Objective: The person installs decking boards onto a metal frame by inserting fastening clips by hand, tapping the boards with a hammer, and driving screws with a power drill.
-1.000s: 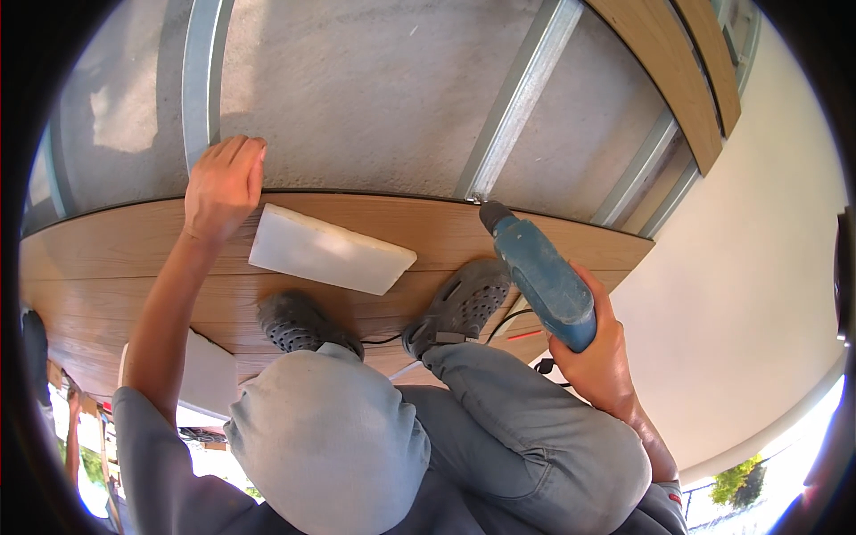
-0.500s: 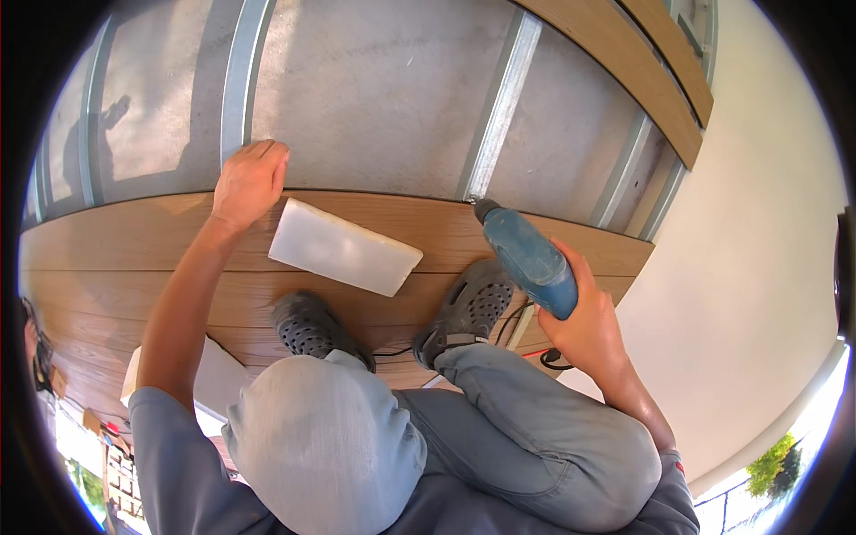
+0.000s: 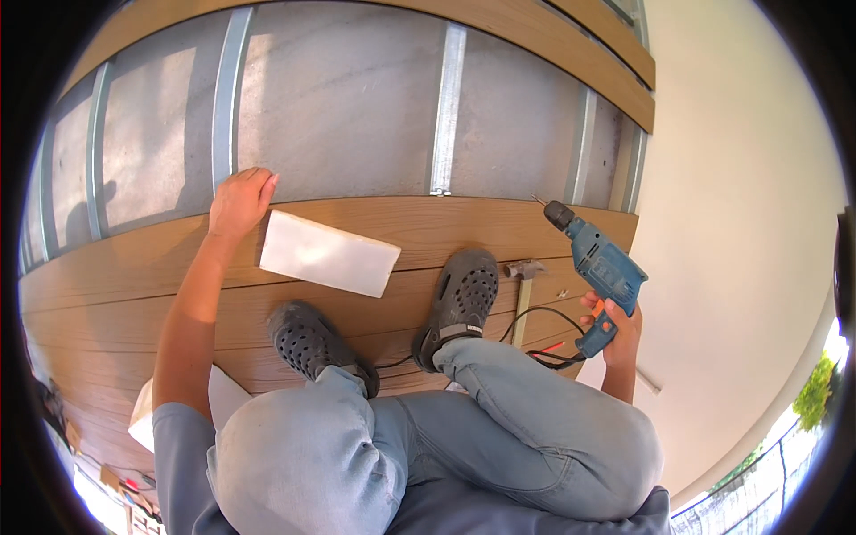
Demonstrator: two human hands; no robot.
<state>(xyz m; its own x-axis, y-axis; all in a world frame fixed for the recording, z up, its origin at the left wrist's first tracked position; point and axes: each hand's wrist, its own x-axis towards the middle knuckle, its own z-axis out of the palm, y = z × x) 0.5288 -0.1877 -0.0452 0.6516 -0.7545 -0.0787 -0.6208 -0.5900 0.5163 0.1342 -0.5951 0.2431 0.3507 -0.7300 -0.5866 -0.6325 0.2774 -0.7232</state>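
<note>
My left hand rests flat on the top edge of the uppermost wooden board, fingers together, next to a metal stud. A white rectangular block lies on the boards just right of that hand. My right hand grips the handle of a blue corded electric drill, held off to the right with its bit pointing up and left, away from the boards. I squat on the boards in dark grey clogs.
A hammer lies beside my right foot, with black and red cables looped near it. Bare grey wall panels with several metal studs lie beyond the boards. A pale wall surface fills the right. A white box sits under my left arm.
The view has tilted and pulled back. My right hand has carried the drill to the right and lower, away from the boards. My left hand stays on the board's edge.
</note>
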